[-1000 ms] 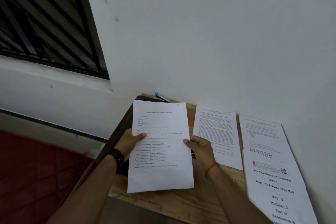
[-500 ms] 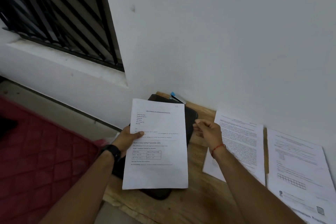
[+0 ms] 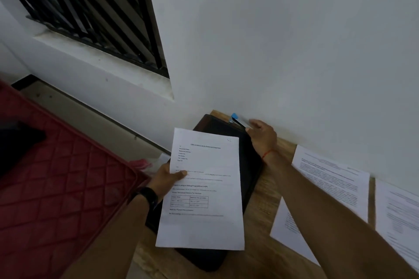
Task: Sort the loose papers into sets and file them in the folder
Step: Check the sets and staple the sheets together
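Mattress (image 3: 63,176): red and quilted, far left, below the worktop's edge.
Left hand (image 3: 169,179): grips the held sheet by its left edge, thumb on the printed face.
Held sheet (image 3: 204,192): lifted above the folder, print facing up. Its long axis runs near to far, with the heading at the wall end.
Folder (image 3: 249,165): black, flat on the wooden worktop (image 3: 267,192). Its long axis also runs towards the wall.
Blue-tipped object (image 3: 235,120): against the wall at the folder's far corner.
Right hand (image 3: 263,137): well apart from the left, fingers at the blue-tipped object; I cannot tell whether it grips it.
Loose papers (image 3: 328,183): two sheets flat on the right, tops towards the wall.
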